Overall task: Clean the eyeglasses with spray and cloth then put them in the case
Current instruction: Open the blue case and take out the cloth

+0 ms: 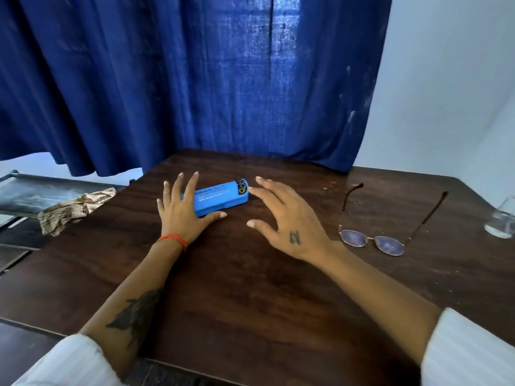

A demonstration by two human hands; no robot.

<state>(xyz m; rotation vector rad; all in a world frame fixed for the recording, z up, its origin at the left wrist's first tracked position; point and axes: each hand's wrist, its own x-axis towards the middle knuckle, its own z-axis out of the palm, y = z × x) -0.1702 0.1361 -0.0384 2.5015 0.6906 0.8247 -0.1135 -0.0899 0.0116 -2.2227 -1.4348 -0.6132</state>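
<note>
A person's two hands are closing in on a blue eyeglass case (216, 199) lying shut on a dark wooden bench (250, 288). The left hand (181, 213) is resting spread over the case's near-left end, fingers splayed and thumb against its front edge, not yet gripping it. The right hand (289, 218) is hovering just beside the case's right end, fingers wide apart and holding nothing. The eyeglasses (381, 238) are lying well apart from the case on the right side of the bench, temples unfolded and pointing away from the wearer. A crumpled cloth (72, 208) is sitting at the bench's left edge, untouched. At the far right edge, a clear glass vessel (503, 221) is partly cut off; whether it is the spray cannot be told, and its contents are not readable. Judging from this layout, the cleaning is either not started or already finished, since the lenses show no clear sign either way. What plainly is remaining is opening the case, whose contents are hidden, folding the glasses and placing them inside.
</note>
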